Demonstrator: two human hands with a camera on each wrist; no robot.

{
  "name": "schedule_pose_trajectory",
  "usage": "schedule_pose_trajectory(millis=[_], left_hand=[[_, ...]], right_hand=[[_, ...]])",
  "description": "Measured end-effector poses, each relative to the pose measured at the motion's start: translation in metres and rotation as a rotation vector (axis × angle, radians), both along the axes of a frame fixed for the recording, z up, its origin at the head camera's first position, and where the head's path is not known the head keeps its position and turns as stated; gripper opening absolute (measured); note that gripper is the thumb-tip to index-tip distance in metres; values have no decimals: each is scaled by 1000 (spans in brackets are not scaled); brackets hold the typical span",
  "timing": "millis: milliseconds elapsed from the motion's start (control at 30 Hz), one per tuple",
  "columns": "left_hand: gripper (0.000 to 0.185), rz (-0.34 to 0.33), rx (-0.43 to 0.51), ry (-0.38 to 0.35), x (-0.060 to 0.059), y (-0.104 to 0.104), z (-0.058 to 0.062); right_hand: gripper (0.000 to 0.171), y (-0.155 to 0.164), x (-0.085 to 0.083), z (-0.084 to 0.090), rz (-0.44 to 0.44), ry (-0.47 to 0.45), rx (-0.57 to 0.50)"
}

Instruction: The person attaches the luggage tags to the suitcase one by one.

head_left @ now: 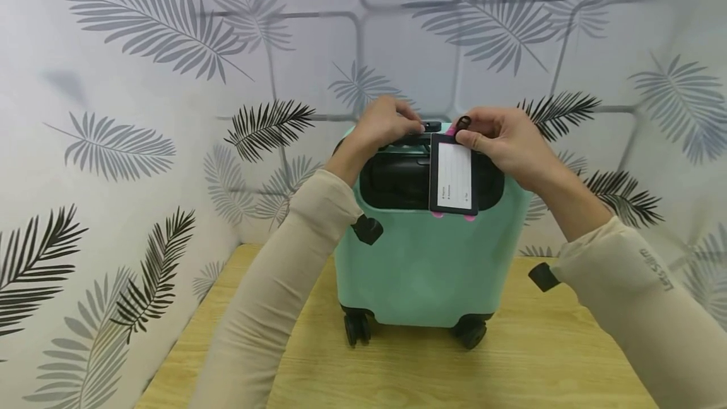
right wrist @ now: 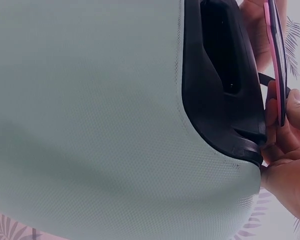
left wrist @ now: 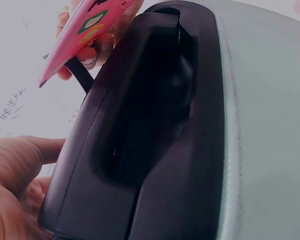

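A mint-green suitcase stands upright on its wheels, its black carry handle at the top. My right hand pinches a luggage tag by its upper end, near a small black buckle. The tag hangs over the black recessed panel with its white card facing me; its pink back shows in the left wrist view. A black strap runs from the tag to behind the handle. My left hand is bent at the handle's left part, fingertips hidden behind it.
The suitcase stands on a light wood-grain table. A pale wall printed with grey and black leaves rises close behind it. Black camera mounts protrude from both beige sleeves.
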State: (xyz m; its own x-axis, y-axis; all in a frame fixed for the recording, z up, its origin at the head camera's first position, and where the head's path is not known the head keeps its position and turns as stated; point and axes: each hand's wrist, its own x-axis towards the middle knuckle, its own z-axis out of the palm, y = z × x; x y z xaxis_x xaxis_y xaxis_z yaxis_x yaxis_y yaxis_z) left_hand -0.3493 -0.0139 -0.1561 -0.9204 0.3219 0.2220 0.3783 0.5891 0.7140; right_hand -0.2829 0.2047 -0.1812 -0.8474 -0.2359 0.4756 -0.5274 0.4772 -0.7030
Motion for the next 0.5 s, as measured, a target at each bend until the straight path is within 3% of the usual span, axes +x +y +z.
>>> schedule_pose_trajectory(millis=[300, 500], left_hand=[[27, 25, 45, -27, -1, 3, -3], [20, 50, 59, 3, 0, 3, -4]], right_hand=[[20, 0, 0, -3, 7, -3, 3], [22, -2, 0, -2, -5, -5, 13]])
